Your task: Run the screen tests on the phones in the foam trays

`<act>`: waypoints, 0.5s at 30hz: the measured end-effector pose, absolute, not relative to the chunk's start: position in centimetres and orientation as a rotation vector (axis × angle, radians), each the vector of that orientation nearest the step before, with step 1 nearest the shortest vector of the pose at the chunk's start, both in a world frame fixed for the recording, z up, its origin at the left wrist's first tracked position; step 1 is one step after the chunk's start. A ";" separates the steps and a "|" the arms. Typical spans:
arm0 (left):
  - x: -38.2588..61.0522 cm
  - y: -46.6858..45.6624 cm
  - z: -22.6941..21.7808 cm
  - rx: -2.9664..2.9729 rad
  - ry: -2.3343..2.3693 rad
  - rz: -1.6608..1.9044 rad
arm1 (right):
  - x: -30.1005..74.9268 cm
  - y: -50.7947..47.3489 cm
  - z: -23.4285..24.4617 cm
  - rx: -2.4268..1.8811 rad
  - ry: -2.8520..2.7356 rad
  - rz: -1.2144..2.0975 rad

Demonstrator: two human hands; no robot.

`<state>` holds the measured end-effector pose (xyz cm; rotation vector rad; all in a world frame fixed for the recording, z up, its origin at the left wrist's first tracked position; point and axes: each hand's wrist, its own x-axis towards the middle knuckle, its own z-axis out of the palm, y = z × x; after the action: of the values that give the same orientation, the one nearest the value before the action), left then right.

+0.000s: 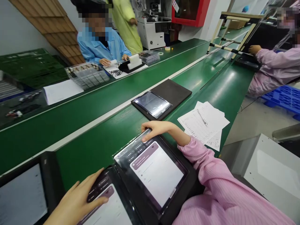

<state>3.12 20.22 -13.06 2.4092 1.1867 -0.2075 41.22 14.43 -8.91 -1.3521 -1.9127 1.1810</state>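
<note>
Two lit tablets lie side by side close to me. My right hand is closed on the far edge of the right tablet, thumb on its front and fingertips curled over the edge. That tablet has a shiny clear film over its upper end and rests on a black pad. My left hand lies over the left tablet, fingers stretched along its outer edge and thumb spread across the screen. The lower part of the left tablet is cut off by the frame.
Another tablet lies at the far left. Ahead, a dark-screened tablet sits on a black foam board. Papers with a pen are on the green bench. Co-workers sit across and at right; a grey box stands beside me.
</note>
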 end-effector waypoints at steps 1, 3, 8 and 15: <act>3.7 19.9 -12.4 2.411 1.187 -0.253 | 41.1 14.3 -9.0 -1.375 -2.001 1.109; 4.7 19.6 -11.2 2.395 1.216 -0.322 | 40.6 14.1 -9.2 -1.447 -2.225 0.957; 5.7 19.7 -10.1 2.324 1.282 -0.136 | 38.9 13.5 -9.1 -1.897 -2.448 0.724; 5.1 19.0 -9.3 2.199 1.567 0.357 | 41.1 2.4 -3.6 -1.585 -2.109 0.243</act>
<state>5.10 18.97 -9.25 2.1992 1.5675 0.3567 41.14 2.43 -3.61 -1.5850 -2.1090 0.2427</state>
